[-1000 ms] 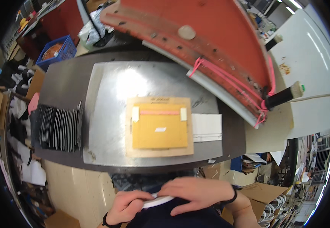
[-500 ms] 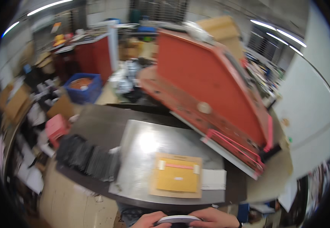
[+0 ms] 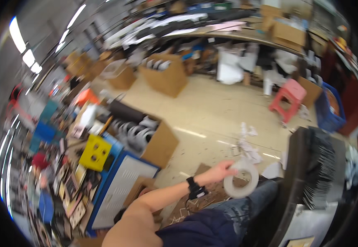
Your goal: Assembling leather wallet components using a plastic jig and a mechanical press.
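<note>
My left hand (image 3: 220,171) reaches out from the lower left, with a dark band with a small box on its wrist. Its fingers pinch the upper left rim of a wide ring-shaped roll of whitish tape (image 3: 241,192), whose open centre faces up. The roll is above the floor, beside my jeans-clad leg. My right hand is out of view. Close by on the right stands the dark worktable (image 3: 293,164), bearing a stack of thin black strips (image 3: 325,173) and a shiny metal plate (image 3: 329,220). Part of a yellow board (image 3: 300,242) lies on the plate.
Left of my arm is a white cabinet (image 3: 123,191) with blue edges, near a yellow sheet with holes (image 3: 95,152). A cardboard box (image 3: 164,142) holds several white rolls. Farther off are a pink stool (image 3: 288,99), a blue crate (image 3: 331,119) and another cardboard box (image 3: 168,80). Paper scraps litter the floor.
The view has swung left, from the worktable to the floor and cabinet. Both hands held the roll at the table's front edge; now my left hand holds it out to the side.
</note>
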### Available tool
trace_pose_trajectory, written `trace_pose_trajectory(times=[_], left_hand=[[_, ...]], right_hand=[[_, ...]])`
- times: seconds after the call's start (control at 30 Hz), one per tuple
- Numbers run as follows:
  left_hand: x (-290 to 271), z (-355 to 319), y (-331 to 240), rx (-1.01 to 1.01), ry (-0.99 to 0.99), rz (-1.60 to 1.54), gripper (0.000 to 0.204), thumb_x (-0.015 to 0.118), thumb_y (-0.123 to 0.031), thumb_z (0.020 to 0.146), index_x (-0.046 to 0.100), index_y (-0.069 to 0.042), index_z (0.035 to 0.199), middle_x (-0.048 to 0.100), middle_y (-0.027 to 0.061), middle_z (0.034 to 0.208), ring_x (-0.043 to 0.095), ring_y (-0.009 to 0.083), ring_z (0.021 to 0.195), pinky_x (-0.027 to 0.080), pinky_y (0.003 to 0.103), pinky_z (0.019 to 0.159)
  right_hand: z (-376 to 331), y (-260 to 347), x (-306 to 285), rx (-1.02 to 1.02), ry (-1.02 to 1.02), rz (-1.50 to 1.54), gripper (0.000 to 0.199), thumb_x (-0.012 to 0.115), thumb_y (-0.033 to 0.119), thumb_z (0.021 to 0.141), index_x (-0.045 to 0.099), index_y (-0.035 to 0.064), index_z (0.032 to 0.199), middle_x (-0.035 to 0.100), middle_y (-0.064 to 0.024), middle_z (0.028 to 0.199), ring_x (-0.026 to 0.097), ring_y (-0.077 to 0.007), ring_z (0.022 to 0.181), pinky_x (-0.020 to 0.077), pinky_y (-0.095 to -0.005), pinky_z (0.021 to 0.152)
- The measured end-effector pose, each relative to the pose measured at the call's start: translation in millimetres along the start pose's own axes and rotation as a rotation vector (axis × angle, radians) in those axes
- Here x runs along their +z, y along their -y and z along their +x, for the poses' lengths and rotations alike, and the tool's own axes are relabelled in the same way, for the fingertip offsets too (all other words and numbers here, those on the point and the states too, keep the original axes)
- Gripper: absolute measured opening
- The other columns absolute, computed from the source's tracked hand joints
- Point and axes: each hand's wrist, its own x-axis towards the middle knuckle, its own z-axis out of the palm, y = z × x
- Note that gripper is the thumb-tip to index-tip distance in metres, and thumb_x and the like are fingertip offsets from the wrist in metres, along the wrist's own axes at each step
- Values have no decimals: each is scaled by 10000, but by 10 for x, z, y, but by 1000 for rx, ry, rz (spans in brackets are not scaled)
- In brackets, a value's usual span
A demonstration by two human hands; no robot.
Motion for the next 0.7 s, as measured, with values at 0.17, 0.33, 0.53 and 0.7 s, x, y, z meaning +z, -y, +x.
trace_pose_trajectory(times=[0.17, 0.33, 0.53, 0.7], left_hand=[[-1281, -840, 687, -91, -882, -308, 211, 694, -239, 982, 654, -36, 1019, 697, 71, 896, 680, 148, 718, 552, 313, 579], [-2203, -2066, 989, -17, -1385, -278, 170, 711, -227, 967, 670, -62, 961, 627, 6, 722, 574, 105, 589, 407, 274, 465], [-2729, -3515, 1417, 141, -1930, -384, 203, 679, -235, 954, 559, -73, 927, 490, -4, 689, 470, 132, 542, 388, 314, 483], [-2745, -4970, 2276, 335, -2363, -218, 230, 645, -225, 938, 621, -21, 1042, 661, 117, 870, 637, 233, 735, 481, 392, 571]], right_hand=[[294, 93, 273, -37, 225, -152, 304, 616, 123, 1033, 621, -20, 1301, 661, -81, 1188, 599, -170, 1075, 456, -280, 968], [430, 136, 526, -114, 399, -350, 285, 625, 145, 1035, 636, 5, 1283, 658, -44, 1127, 579, -117, 927, 481, -250, 813], [508, 278, 809, -291, 572, -554, 270, 635, 156, 1027, 641, 3, 1249, 630, -15, 974, 519, -80, 770, 439, -223, 675], [618, 354, 923, -474, 700, -625, 281, 652, 135, 1009, 639, -4, 1253, 658, -47, 1005, 566, -110, 835, 473, -242, 710]])
